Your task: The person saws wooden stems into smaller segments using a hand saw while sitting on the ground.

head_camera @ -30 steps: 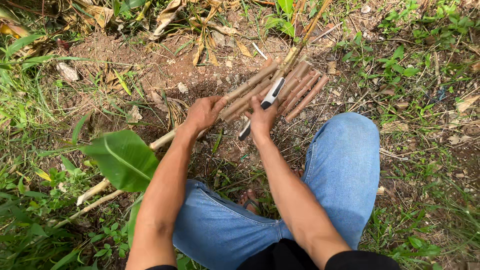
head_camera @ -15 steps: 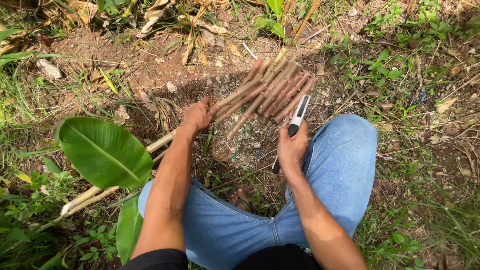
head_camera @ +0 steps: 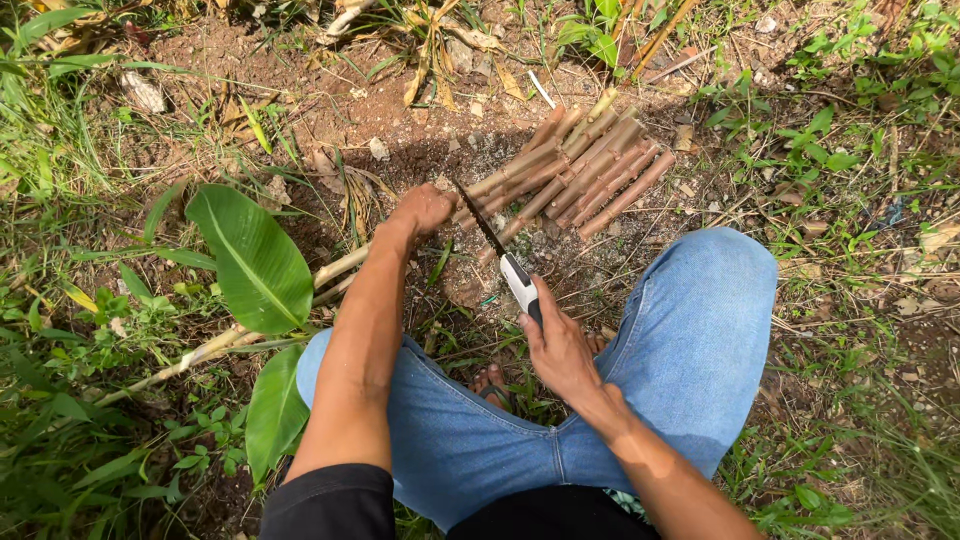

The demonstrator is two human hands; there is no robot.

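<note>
My left hand (head_camera: 422,208) is closed around the near end of a long pale stalk (head_camera: 330,272) that lies on the ground and runs off to the left. My right hand (head_camera: 556,345) grips a knife (head_camera: 505,262) by its white and black handle. The dark blade points up and left toward my left hand and meets the stalk just right of that fist. A pile of cut brown stem pieces (head_camera: 580,170) lies on bare soil just beyond both hands.
I am crouching, my knees in blue jeans (head_camera: 700,330) below the hands and a sandalled foot (head_camera: 490,382) between them. A broad green leaf (head_camera: 250,255) lies at the left. Grass, weeds and dry leaves ring the soil patch.
My right hand left the stem pile, drew back toward my knee with the knife, then swung the blade to point at my left hand. The left hand stayed on the stalk.
</note>
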